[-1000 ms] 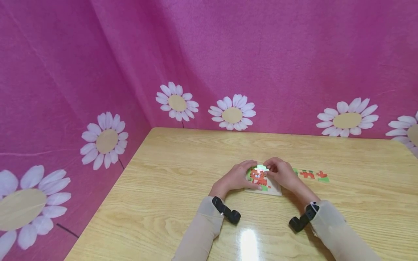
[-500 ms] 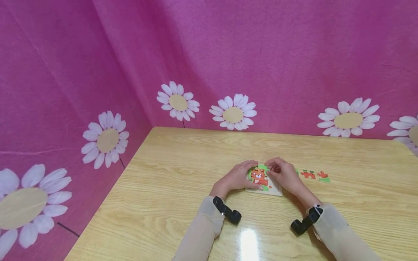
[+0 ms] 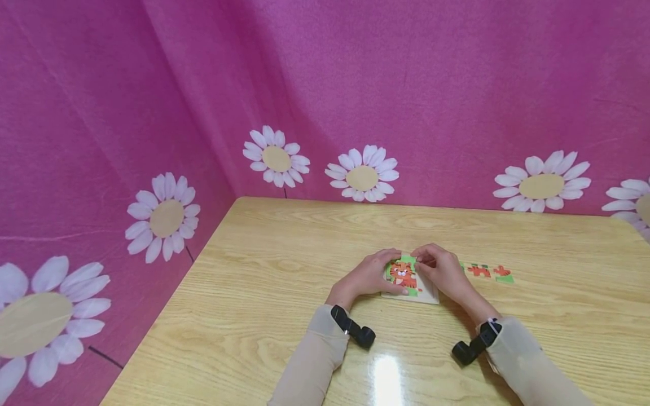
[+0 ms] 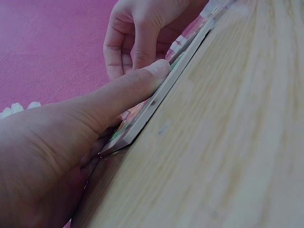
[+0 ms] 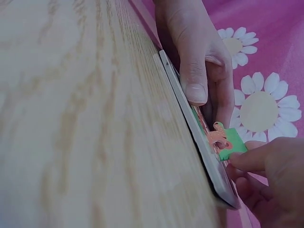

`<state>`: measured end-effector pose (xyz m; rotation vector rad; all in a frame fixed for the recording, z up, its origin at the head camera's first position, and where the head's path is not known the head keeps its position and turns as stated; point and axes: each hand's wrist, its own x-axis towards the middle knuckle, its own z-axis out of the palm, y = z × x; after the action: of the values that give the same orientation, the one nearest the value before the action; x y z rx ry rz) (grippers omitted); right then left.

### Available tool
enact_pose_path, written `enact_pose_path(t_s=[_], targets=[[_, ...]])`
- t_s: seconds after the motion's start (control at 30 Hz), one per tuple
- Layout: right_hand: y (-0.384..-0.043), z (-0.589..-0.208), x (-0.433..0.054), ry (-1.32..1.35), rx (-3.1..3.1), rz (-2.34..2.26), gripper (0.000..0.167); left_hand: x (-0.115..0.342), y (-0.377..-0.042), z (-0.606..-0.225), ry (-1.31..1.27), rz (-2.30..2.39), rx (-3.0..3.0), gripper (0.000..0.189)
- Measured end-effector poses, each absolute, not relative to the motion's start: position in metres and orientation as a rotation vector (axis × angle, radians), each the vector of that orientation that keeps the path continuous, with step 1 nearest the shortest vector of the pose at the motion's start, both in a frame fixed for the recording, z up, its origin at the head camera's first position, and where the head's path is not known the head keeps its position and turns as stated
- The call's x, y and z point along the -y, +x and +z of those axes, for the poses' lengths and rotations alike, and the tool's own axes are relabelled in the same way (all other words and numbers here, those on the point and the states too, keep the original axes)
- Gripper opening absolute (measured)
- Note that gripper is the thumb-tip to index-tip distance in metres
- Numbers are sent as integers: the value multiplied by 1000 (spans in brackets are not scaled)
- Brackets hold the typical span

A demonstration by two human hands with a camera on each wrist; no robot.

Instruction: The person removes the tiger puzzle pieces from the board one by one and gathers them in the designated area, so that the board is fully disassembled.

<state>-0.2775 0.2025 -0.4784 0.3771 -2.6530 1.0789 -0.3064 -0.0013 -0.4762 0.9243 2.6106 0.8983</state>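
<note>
Magenta cloth hangs far and left, meeting in a corner; faint creases at left. White daisies with yellowish centres low on it, largest near left. Table: light wood grain, far right corner rounded. Bright glare on its near part.

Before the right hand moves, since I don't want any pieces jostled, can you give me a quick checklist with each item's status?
1. Left hand steadying the puzzle board: ok, it grips the board's left side.
2. Right hand holding the green-and-orange piece: ok, pinched in the right wrist view.
3. That piece seated flat: not ok, it is tilted up.
4. Board filled: not ok, its right side shows bare.
5. Loose pieces off the board: ok, on the table to its right.
6. Loose-piece count: cannot tell, the right hand may hide some.
</note>
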Motion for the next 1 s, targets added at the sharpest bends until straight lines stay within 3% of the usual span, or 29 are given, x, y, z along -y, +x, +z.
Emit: enact_pose_path(t_s=[1.0], targets=[[-273, -473, -208, 285, 2690, 1188, 19, 0, -307, -477, 942, 897, -2618, 85]])
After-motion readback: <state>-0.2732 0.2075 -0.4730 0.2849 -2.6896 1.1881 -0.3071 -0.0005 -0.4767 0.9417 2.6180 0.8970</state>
